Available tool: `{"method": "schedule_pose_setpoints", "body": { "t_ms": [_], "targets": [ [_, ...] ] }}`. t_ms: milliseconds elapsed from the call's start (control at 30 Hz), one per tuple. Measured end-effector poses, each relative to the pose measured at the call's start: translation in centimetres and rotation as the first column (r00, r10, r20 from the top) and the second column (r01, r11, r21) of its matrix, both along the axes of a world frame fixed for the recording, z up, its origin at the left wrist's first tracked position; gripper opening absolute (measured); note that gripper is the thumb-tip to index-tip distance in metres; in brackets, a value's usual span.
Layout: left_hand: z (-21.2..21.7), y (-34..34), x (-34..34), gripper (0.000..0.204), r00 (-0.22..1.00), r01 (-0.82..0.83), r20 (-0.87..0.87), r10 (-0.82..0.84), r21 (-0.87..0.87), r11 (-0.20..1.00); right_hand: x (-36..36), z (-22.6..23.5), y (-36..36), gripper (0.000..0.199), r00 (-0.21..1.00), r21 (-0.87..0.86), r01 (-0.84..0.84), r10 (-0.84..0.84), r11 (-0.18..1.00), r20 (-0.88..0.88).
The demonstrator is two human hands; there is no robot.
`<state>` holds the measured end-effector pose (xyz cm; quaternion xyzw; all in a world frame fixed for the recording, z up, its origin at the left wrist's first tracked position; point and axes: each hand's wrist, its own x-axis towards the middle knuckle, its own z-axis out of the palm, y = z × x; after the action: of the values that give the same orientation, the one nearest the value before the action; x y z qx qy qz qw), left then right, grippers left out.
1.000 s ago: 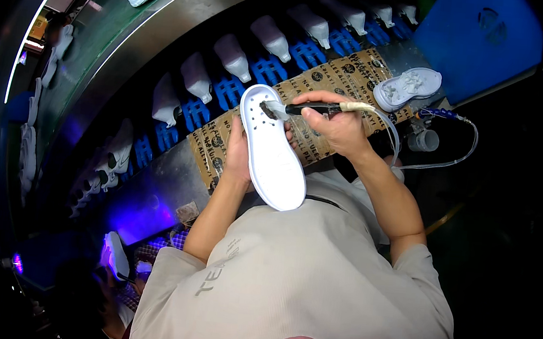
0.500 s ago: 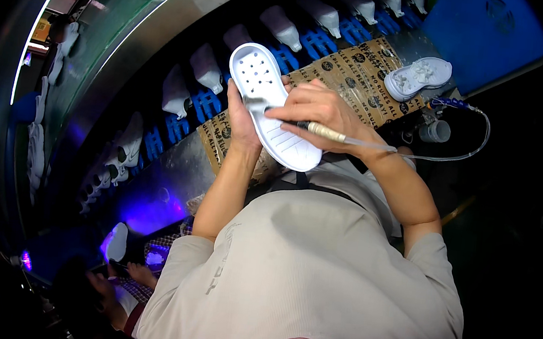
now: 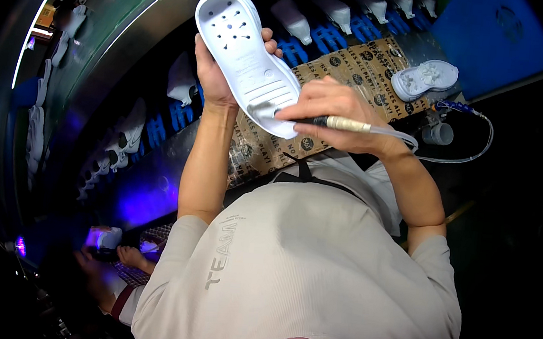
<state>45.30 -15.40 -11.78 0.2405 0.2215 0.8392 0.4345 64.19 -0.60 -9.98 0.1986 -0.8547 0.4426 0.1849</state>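
Observation:
A white shoe sole tilts up in front of me, its inner face toward me, with small holes at the far end and grooves near the other. My left hand grips it from beneath, thumb along the left edge and fingertips curling past the right edge. Closed round a black-handled brush is my right hand. The brush joins a pale sleeve and a clear hose, and its grey bristles lie against the sole's near end.
Brown printed paper under clear film covers the bench. Another white sole lies at its right, near a small cup. White shoe lasts line blue racks behind. A co-worker's hands show at lower left.
The sole and my left hand have moved up and to the left. The brush has gone from the sole's middle to its near end. The co-worker's white piece has shifted.

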Motion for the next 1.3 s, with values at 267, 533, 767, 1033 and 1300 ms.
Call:
{"method": "schedule_pose_setpoints", "body": {
  "t_ms": [267,533,767,1033,1300],
  "targets": [
    [4.2,0.3,-2.2,0.083,0.949,0.153,-0.27,-0.165,-0.067,0.986,-0.1,0.6,0.4,0.029,0.992,0.02,-0.102,0.1,0.995,0.081],
    [5.1,2.2,-2.9,0.067,0.799,-0.158,-0.586,-0.136,-0.424,0.892,-0.6,2.1,0.0,0.026,0.998,0.227,-0.017,0.005,0.974,0.055],
    [5.0,3.6,-3.6,0.072,0.6,-0.258,-0.625,-0.499,-0.742,0.618,-1.0,2.2,0.3,0.026,0.997,0.151,0.06,-0.051,0.987,-0.057],
    [7.7,2.4,-2.1,0.077,0.482,-0.243,-0.532,-0.696,-0.845,0.477,-0.3,2.3,1.5,0.029,0.998,0.18,0.033,-0.024,0.983,-0.051],
    [7.5,1.8,-3.2,0.077,0.443,-0.26,-0.504,-0.742,-0.864,0.432,0.2,2.1,3.4,0.033,0.998,0.147,0.008,0.001,0.989,-0.061]
  ]
}}
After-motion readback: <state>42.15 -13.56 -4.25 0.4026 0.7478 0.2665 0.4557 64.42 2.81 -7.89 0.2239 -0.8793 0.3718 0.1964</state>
